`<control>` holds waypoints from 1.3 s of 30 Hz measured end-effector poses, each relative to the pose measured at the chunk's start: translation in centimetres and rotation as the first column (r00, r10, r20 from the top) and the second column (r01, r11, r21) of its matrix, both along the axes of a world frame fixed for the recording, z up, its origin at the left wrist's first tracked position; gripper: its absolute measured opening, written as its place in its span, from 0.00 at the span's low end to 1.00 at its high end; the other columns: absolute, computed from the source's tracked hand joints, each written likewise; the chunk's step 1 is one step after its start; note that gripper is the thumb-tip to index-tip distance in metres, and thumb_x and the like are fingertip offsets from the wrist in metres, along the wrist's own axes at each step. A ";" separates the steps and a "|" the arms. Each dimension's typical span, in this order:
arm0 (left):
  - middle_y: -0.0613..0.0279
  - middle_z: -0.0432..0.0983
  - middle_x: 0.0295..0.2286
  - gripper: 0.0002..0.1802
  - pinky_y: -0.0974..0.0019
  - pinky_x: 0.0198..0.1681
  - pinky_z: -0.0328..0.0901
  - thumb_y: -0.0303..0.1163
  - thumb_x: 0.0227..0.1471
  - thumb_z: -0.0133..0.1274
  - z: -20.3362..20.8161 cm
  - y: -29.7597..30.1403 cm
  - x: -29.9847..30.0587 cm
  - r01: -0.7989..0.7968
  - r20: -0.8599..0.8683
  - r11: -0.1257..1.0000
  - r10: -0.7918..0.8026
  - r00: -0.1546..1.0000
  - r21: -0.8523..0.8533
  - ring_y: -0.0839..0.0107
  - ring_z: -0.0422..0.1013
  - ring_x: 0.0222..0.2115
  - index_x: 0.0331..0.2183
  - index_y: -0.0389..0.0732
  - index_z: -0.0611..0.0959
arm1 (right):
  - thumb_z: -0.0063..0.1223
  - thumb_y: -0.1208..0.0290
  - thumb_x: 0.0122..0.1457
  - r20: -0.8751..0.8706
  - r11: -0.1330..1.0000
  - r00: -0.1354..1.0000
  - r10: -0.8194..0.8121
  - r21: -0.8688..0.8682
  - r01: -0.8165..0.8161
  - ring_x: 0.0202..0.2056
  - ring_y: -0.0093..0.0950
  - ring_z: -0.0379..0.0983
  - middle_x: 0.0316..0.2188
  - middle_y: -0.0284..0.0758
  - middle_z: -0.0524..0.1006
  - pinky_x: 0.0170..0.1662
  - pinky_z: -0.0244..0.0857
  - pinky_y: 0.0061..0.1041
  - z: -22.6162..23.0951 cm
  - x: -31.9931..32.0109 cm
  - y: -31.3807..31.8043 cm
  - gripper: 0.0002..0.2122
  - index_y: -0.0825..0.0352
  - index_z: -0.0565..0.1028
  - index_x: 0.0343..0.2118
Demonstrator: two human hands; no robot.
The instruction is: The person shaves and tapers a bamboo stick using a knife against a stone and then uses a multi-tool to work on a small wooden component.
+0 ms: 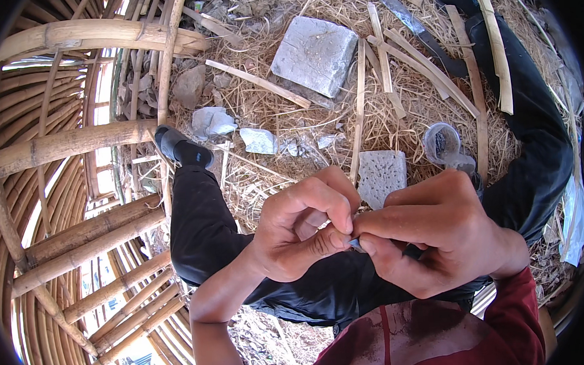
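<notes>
Both my hands meet above my lap, fingertips nearly touching. My left hand (304, 225) is closed, its thumb and forefinger pinched together. Opposite it, my right hand (435, 230) also pinches with thumb and forefinger. A tiny blue-grey piece (355, 243) shows between the two sets of fingertips; most of it is hidden, and its kind does not show. Just beyond my hands lies a pitted grey block (382, 177). A clear plastic cup (441, 142) tilts beside it on the shavings.
A larger pale stone slab (314, 55) lies farther off among bamboo strips (426, 74). A long dark blade (413, 24) rests near my right leg (528, 108). White rock pieces (258, 142) lie near my left shoe (167, 143). Bamboo framework (79, 145) stands along the left.
</notes>
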State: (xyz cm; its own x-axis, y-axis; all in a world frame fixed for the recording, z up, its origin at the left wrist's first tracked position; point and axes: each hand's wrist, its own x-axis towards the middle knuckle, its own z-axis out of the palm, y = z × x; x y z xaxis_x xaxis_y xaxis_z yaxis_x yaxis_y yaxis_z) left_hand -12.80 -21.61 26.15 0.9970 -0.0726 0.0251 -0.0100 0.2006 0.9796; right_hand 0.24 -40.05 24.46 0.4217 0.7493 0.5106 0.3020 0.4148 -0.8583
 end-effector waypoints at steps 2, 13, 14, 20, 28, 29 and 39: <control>0.57 0.68 0.36 0.09 0.75 0.35 0.66 0.20 0.58 0.58 0.0 0.1 0.0 0.003 0.003 1.000 -0.003 1.000 0.018 0.76 0.66 0.32 0.40 0.38 0.77 | 0.59 0.80 0.52 -0.002 1.000 1.000 0.010 -0.007 -0.010 0.11 0.25 0.68 0.14 0.34 0.72 0.14 0.57 0.24 0.1 0.0 0.0 0.06 0.71 0.81 0.34; 0.57 0.69 0.36 0.09 0.75 0.34 0.65 0.20 0.57 0.58 0.0 0.1 0.1 -0.003 0.015 1.000 0.003 1.000 0.012 0.75 0.67 0.32 0.40 0.38 0.77 | 0.59 0.80 0.53 -0.024 1.000 1.000 0.015 -0.006 -0.015 0.11 0.23 0.68 0.15 0.34 0.73 0.14 0.57 0.23 0.0 -0.1 0.0 0.06 0.72 0.81 0.35; 0.57 0.69 0.36 0.09 0.75 0.34 0.65 0.20 0.57 0.58 0.0 0.1 0.1 -0.003 0.016 1.000 0.003 1.000 0.012 0.75 0.67 0.32 0.40 0.38 0.77 | 0.59 0.80 0.53 -0.029 1.000 0.999 0.016 -0.009 -0.016 0.11 0.23 0.67 0.15 0.34 0.73 0.14 0.57 0.23 0.0 -0.1 0.0 0.06 0.72 0.81 0.35; 0.57 0.69 0.36 0.09 0.75 0.34 0.65 0.20 0.58 0.58 0.0 0.1 0.1 0.005 0.029 0.999 -0.006 1.000 0.031 0.76 0.67 0.32 0.40 0.38 0.77 | 0.59 0.80 0.53 -0.042 0.999 0.999 0.028 -0.020 -0.029 0.10 0.21 0.66 0.15 0.34 0.73 0.14 0.57 0.22 0.1 0.0 -0.1 0.06 0.72 0.81 0.35; 0.57 0.69 0.36 0.09 0.75 0.33 0.64 0.20 0.57 0.58 -0.1 0.1 0.2 0.004 0.026 1.000 -0.004 1.000 0.017 0.76 0.66 0.31 0.40 0.39 0.77 | 0.59 0.80 0.54 -0.077 0.999 0.996 0.041 -0.014 -0.042 0.10 0.21 0.66 0.15 0.34 0.75 0.14 0.57 0.21 0.0 0.0 -0.1 0.06 0.72 0.81 0.34; 0.57 0.69 0.36 0.09 0.75 0.33 0.64 0.20 0.57 0.58 -0.1 0.1 0.2 0.006 0.028 1.000 -0.007 1.000 0.017 0.77 0.66 0.31 0.40 0.39 0.77 | 0.59 0.80 0.54 -0.077 0.999 0.996 0.043 -0.014 -0.044 0.10 0.21 0.67 0.15 0.34 0.75 0.14 0.57 0.21 0.0 0.0 -0.1 0.06 0.72 0.81 0.34; 0.58 0.68 0.36 0.12 0.76 0.33 0.64 0.18 0.56 0.58 -0.3 -0.3 -0.1 -0.143 0.116 0.989 0.147 0.982 -0.046 0.77 0.67 0.30 0.41 0.40 0.78 | 0.70 0.65 0.53 -0.031 1.000 1.000 0.000 -0.007 0.000 0.14 0.19 0.70 0.15 0.32 0.75 0.17 0.58 0.19 0.7 0.7 0.1 0.13 0.71 0.82 0.34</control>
